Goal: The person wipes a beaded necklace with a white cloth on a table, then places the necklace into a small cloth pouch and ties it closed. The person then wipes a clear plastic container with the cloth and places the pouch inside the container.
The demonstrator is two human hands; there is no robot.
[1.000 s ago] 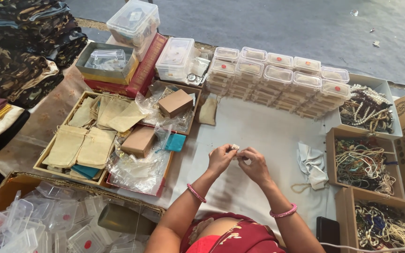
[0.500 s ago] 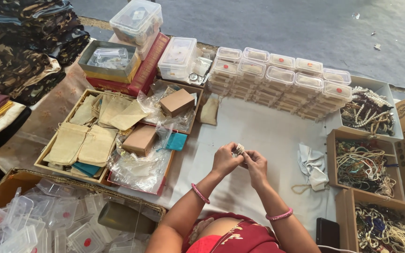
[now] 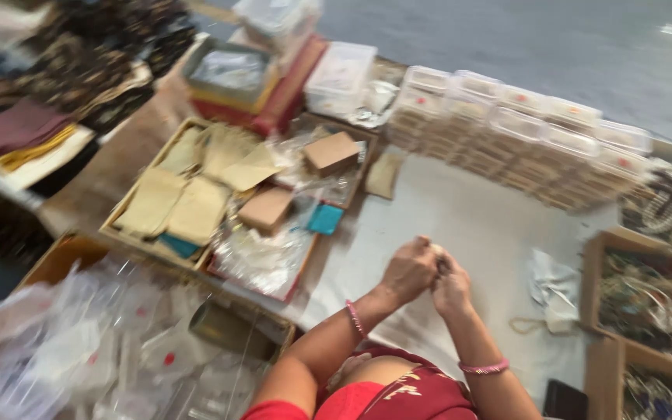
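Observation:
The picture is motion-blurred. My left hand and my right hand are pressed together over the white cloth, fingers closed around a small pale beaded piece held between them; only a sliver of it shows. Both wrists wear pink bangles. A crumpled white cloth pouch with a drawstring lies just right of my right hand.
Rows of small clear lidded boxes line the far side. A tray of beige pouches and brown boxes sits at left. A carton of empty clear boxes is near left. Cardboard boxes of bead strands stand at right.
The camera has swung left and the view has blurred. My hands stay together on the small piece, now closer and more tightly closed around it.

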